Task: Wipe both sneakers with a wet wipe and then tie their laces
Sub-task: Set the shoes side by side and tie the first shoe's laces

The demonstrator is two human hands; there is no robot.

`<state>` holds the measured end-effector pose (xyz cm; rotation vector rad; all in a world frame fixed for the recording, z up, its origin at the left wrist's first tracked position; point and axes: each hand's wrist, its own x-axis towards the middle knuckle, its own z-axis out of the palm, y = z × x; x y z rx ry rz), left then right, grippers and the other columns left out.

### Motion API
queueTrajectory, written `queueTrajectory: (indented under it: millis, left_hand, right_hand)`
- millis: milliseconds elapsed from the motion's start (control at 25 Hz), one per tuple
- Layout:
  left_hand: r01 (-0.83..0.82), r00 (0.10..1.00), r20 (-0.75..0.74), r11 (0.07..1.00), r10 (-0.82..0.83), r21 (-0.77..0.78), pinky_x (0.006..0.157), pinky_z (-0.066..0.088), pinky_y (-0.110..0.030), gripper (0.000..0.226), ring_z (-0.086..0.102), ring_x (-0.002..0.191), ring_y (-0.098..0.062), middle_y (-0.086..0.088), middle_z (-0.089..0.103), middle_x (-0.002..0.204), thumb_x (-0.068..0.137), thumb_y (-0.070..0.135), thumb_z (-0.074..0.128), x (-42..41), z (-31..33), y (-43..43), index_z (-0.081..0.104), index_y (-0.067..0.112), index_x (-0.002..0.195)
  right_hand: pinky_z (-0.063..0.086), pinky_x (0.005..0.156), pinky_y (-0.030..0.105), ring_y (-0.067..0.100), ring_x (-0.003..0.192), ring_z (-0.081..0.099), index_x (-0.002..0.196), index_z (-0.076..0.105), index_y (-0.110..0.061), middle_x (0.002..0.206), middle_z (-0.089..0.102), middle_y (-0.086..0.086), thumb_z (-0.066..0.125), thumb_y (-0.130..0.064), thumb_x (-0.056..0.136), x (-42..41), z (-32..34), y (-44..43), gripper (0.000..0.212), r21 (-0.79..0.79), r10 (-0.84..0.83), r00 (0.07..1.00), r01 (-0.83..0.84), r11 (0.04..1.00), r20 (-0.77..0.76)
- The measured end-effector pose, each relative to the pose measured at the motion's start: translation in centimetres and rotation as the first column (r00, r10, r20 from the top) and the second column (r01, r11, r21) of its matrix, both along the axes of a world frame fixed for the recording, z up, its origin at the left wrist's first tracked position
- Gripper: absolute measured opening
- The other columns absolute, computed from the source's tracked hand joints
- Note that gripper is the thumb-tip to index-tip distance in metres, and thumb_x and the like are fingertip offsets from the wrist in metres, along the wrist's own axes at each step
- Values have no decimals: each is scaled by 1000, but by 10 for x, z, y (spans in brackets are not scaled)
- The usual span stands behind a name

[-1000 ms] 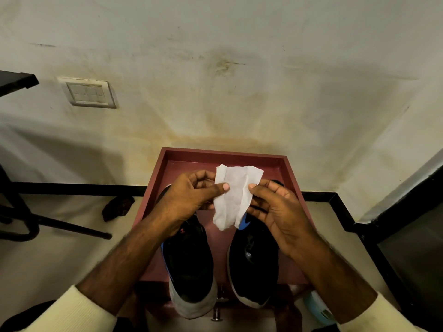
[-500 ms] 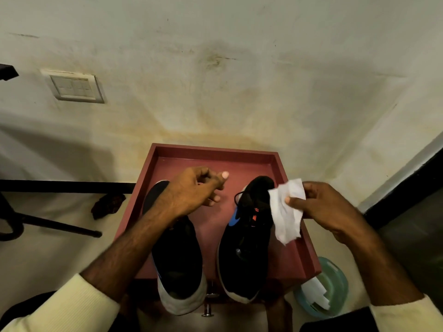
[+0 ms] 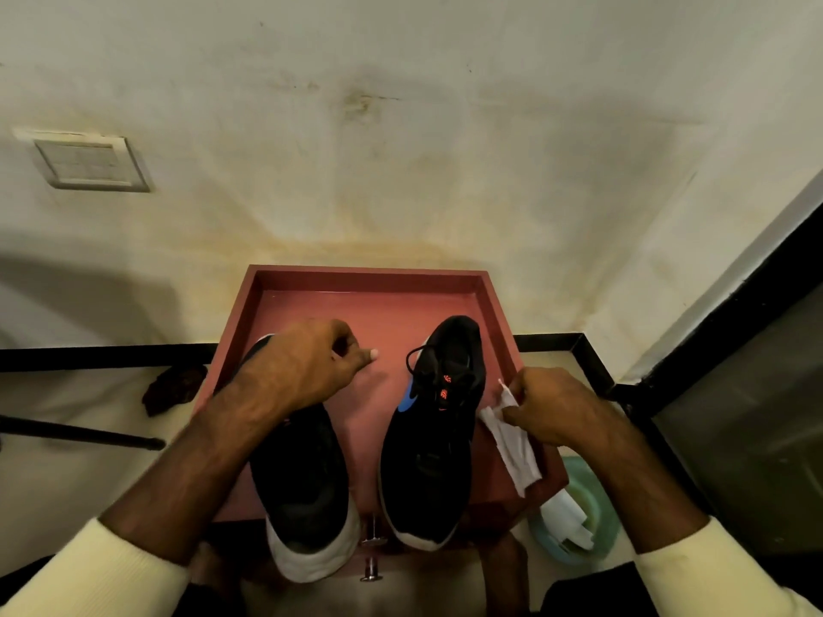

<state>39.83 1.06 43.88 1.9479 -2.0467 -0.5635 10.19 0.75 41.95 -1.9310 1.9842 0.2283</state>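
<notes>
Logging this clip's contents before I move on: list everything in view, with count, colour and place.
tray: 1, reddish-brown, against wall
left sneaker: 1, black, on tray
right sneaker: 1, black with blue mark, on tray
wet wipe: 1, white, in right hand's grip
tub: 1, teal, floor right of tray, white wipes inside
switch plate: 1, cream, wall, upper left
metal knobs: 2, silver, below tray front
left hand: fingers curled, above left sneaker
right hand: pinching wipe beside right sneaker
</notes>
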Motion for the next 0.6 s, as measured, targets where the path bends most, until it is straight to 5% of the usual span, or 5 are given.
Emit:
queueTrajectory:
  millis: [120, 240, 320, 400, 600]
  left_hand:
    - [-81, 994, 71, 997, 80, 16, 87, 57, -34, 49, 67, 95, -17, 0, 73, 109, 89, 67, 60, 32, 5, -3, 71, 23, 108]
    - [-9, 984, 176, 965, -38, 260, 99, 54, -37, 80, 65, 113, -21, -5, 67, 132, 76, 83, 48, 52, 7, 9, 65, 25, 128]
    - [51, 964, 206, 879, -167, 474, 119, 37, -44, 88, 42, 147, -27, -4, 32, 166, 79, 83, 50, 60, 8, 21, 42, 34, 152]
    - [90, 951, 178, 774, -254, 626, 124, 26, -46, 95, 17, 158, -29, 3, -6, 173, 87, 66, 64, 64, 8, 32, 11, 41, 162]
    - [69, 951, 227, 861, -209, 503, 119, 39, -43, 93, 29, 153, -35, -3, -5, 172, 90, 38, 71, 53, -9, 38, 12, 41, 161]
  right_hand:
    - [58, 81, 32, 20, 93, 69, 120, 69, -15, 108, 73, 2, 69, -38, 98, -7, 12, 0, 32, -128, -25, 996, 36, 991, 87]
    - [49, 94, 26, 11, 111, 62, 139, 62, -21, 134, 66, -4, 65, -27, 101, -5, 22, -2, 39, -278, 141, 962, -72, 958, 235]
    - [44, 108, 30, 9, 131, 51, 147, 55, -29, 145, 56, -9, 70, -40, 98, 5, 25, -3, 53, -199, 255, 918, -201, 959, 304]
    - [44, 113, 39, 13, 138, 46, 142, 58, -32, 143, 58, -9, 71, -56, 92, 19, 17, -7, 58, -94, 340, 919, -328, 940, 200]
    - [61, 86, 46, 16, 84, 73, 92, 75, -29, 87, 76, -4, 79, -61, 81, 39, 12, -27, 35, -80, 325, 911, -316, 946, 252]
